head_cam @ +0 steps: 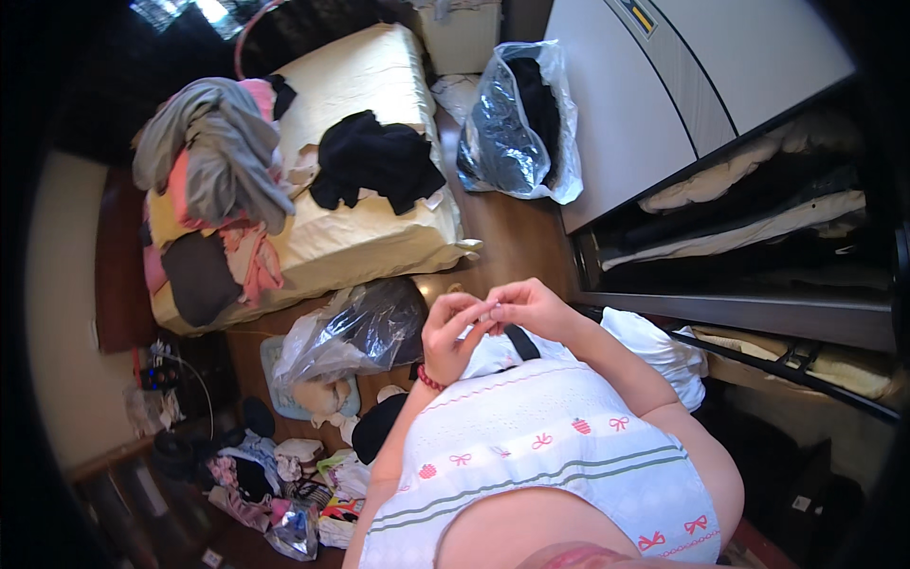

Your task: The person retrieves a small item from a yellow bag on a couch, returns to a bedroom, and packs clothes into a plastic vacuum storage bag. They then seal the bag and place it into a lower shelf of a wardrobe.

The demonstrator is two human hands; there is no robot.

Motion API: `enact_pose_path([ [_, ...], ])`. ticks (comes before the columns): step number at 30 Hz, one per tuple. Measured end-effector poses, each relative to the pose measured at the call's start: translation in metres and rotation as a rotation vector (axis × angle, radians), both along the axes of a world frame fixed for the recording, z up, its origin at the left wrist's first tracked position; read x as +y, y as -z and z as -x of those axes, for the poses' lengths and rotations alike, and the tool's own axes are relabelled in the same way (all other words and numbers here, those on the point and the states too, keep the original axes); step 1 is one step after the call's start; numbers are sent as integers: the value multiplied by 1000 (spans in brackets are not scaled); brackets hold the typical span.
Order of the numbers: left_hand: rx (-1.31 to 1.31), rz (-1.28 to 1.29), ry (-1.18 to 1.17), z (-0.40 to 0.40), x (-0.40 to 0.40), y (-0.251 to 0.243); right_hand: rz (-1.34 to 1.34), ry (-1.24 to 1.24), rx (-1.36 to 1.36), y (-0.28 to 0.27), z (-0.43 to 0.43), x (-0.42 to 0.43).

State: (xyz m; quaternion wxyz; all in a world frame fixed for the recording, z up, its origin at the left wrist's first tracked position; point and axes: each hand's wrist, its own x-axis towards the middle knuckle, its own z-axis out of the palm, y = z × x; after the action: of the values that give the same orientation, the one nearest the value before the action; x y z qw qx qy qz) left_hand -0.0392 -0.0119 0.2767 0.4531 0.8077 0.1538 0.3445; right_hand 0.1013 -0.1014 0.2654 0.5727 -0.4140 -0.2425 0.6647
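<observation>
Both hands meet in front of my chest, fingertips together. My left hand (455,331), with a red bead bracelet (431,378) at its wrist, pinches at the fingertips of my right hand (530,307). Something tiny and pale may be between the fingertips; it is too small to name. Just below the hands is white fabric with a black strap (522,343), in front of the patterned white top I wear. Beyond my left hand a clear plastic bag (341,334) with dark contents lies on the floor.
A bed (334,245) holds a black garment (377,162) and a heap with a grey garment (220,149). Another filled plastic bag (519,121) stands by the white wardrobe door (625,92). White cloth (657,359) hangs near a pull-out rack at right. Clothes (249,476) litter the lower-left floor.
</observation>
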Motion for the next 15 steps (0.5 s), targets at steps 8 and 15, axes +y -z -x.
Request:
enact_pose_path([
  [8, 159, -77, 387, -90, 92, 37, 158, 164, -122, 25, -66, 42],
  [15, 489, 648, 533, -186, 107, 145, 400, 656, 189, 127, -138, 45],
])
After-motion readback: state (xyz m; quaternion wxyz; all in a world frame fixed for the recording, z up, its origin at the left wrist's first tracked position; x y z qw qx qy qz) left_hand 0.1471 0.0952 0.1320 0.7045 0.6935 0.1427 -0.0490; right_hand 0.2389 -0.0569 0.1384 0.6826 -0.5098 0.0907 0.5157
